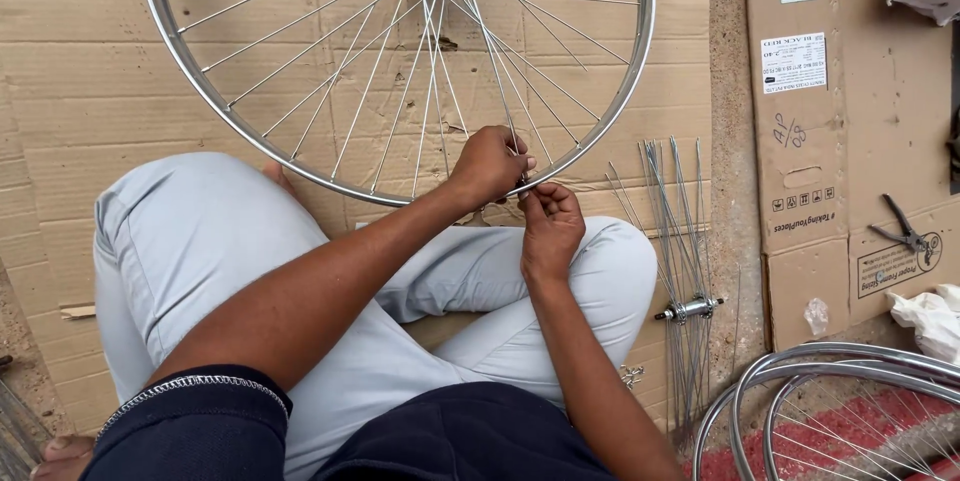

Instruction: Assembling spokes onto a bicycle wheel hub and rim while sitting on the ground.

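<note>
Left hand pinches a spoke just inside the bicycle wheel rim — right hand, directly below it, grips the spoke's end at the rim; loose spokes lie to its right.

one view only, from a camera on the person's head, tilted steeply down and close over the lap. the left hand and right hand meet at frame centre on the rim of the bicycle wheel, which runs beyond the grip and off the top edge. no second view shares this scene.
</note>
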